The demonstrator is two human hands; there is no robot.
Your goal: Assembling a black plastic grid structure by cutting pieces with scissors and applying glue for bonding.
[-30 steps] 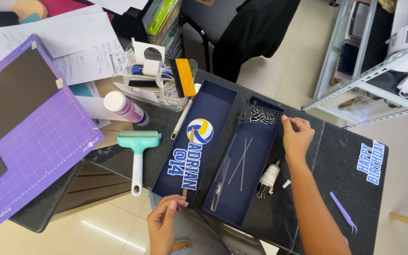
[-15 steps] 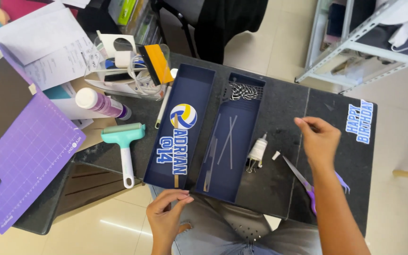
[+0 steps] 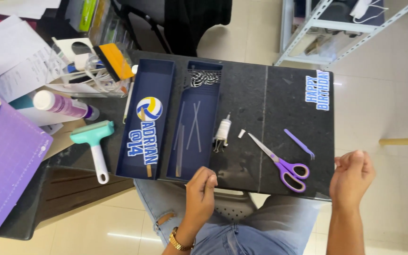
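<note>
While curled, right hand (image 3: 352, 172), purple-handled scissors (image 3: 279, 163)

Scene brightly and evenly lit; source not in view. Pale floor tiles (image 3: 393, 108) carry a soft sheen, with one reflected streak of light near the bottom edge, below the desk's (image 3: 284, 89) front left corner. The dark, speckled desk top shows a dull glare patch towards its front edge, beside the purple-handled scissors (image 3: 282, 163). Shadows faint and short: the left hand (image 3: 201, 193) and right hand (image 3: 352, 177) cast none that reads clearly. Focus acceptable at centre; slight softness on both hands. Shelving uprights at the top right lean outward, indicating wide-angle distortion.
</note>
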